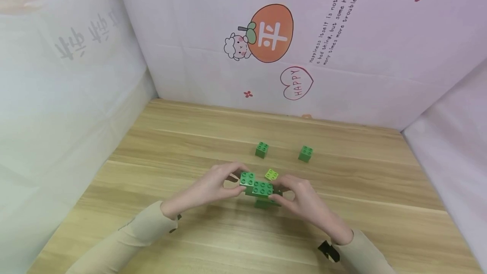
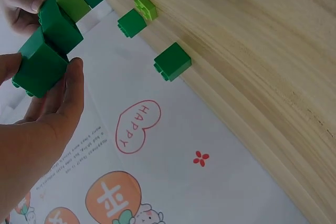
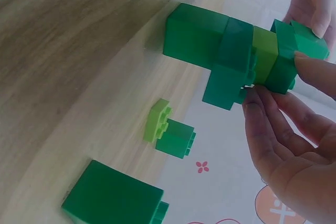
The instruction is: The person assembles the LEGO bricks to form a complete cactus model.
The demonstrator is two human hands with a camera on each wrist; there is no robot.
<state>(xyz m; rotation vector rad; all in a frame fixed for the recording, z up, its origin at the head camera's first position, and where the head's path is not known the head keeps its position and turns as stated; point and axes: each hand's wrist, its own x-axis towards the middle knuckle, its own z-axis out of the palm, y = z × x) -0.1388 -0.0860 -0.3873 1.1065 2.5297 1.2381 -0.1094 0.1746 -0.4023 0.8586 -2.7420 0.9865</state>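
A stack of green toy building bricks [image 1: 262, 188] stands upright on the wooden table between both hands. My left hand [image 1: 209, 187] pinches a square green brick [image 1: 247, 179] at the stack's top left end, thumb on the near side. That brick [image 2: 41, 65] overhangs the brick below it in the left wrist view. My right hand [image 1: 304, 198] grips the upper part of the stack from the right, thumb on the near side. In the right wrist view a lime layer [image 3: 264, 52] sits between darker green bricks, and one lower brick [image 3: 228, 80] juts out sideways.
Behind the stack lie a thin lime brick [image 1: 271, 174] and two loose green bricks, one at the back left [image 1: 261, 150] and one at the back right [image 1: 305, 154]. White printed cloth walls [image 1: 198, 67] enclose the table's [image 1: 182, 138] back and sides.
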